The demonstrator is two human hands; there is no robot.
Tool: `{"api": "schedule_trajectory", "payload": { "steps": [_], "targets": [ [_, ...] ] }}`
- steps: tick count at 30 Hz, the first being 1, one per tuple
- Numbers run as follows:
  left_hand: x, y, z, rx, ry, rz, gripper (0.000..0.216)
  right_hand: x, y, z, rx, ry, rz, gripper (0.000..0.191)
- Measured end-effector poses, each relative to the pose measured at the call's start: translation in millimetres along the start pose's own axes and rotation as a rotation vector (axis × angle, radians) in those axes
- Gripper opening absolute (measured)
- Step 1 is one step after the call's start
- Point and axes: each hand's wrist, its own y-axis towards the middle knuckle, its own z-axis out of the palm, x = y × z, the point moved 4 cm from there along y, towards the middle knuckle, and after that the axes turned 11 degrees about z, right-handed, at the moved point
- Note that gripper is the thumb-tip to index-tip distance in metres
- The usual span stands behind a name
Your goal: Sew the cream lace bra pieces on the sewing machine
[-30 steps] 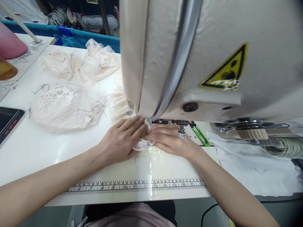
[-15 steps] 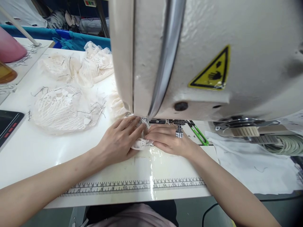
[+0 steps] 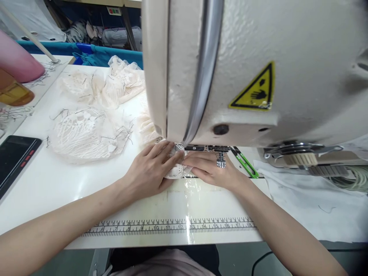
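The sewing machine head (image 3: 258, 57) runs off the top and right edges and covers the far end of the lace strip (image 3: 176, 171). Below it, fingers (image 3: 169, 153) of the left hand (image 3: 149, 172) and the right hand (image 3: 212, 168) cover most of the strip. Left of the machine head, a black device (image 3: 14, 161) and a pink object (image 3: 17, 63) are cut by the edge.
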Motion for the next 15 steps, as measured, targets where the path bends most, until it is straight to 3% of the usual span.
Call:
{"api": "schedule_trajectory", "payload": {
  "steps": [4, 8, 11, 15],
  "targets": [
    [-0.3, -0.4, -1.6, -0.023, 0.022, 0.008, 0.050, 0.8, 4.3, -5.2, -0.036, -0.004, 0.002, 0.020],
    [-4.5, -1.0, -7.2, -0.158, 0.075, 0.126, 0.033, 1.4, 5.2, -8.6, -0.078, 0.017, -0.025, 0.019],
    [-8.4, -1.6, -9.4, -0.242, 0.050, 0.232, 0.025, 1.5, 4.1, -7.5, -0.039, 0.070, -0.043, 0.019],
    [-9.0, -2.5, -9.0, -0.248, 0.020, 0.234, 0.028, 6.6, 6.0, -6.5, 0.002, 0.119, -0.086, 0.018]
  ]
}}
